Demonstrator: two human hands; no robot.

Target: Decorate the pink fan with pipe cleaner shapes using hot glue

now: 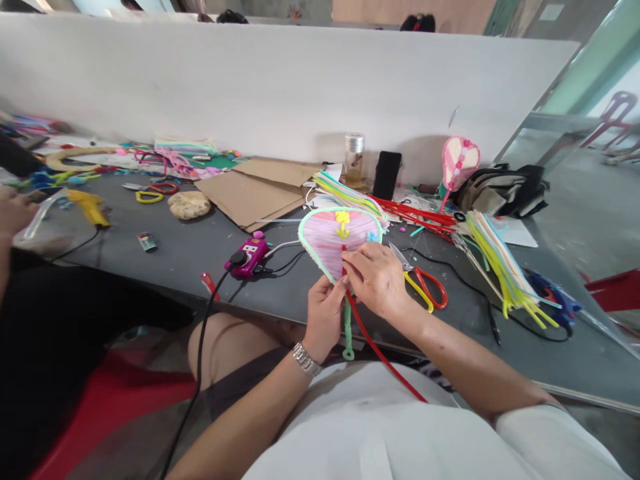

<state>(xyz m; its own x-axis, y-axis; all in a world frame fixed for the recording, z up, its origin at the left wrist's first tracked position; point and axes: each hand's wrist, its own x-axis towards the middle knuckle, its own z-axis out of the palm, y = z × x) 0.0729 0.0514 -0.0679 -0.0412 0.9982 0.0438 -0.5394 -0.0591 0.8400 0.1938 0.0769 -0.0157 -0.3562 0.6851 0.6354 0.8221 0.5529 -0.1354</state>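
A fan-shaped pipe-cleaner craft [320,233], pink with a mint-green rim and a green looped handle, is held up over the table's front edge. Yellow and blue decorations sit on its face. My left hand [325,313] grips its narrow lower end. The fingers of my right hand [377,277] are pinched on a red pipe cleaner [367,337], whose short top lies against the fan's face. Its long tail hangs down toward my lap. Right of my right hand lie scissors [425,287] with red and yellow handles.
Bundles of pipe cleaners [493,267] lie at the right and behind the fan. A purple power strip [247,257], cardboard [260,193], a stone [189,205] and a yellow glue gun [87,207] are leftward. A jar [355,160] and phone [387,175] stand by the partition. Another person sits left.
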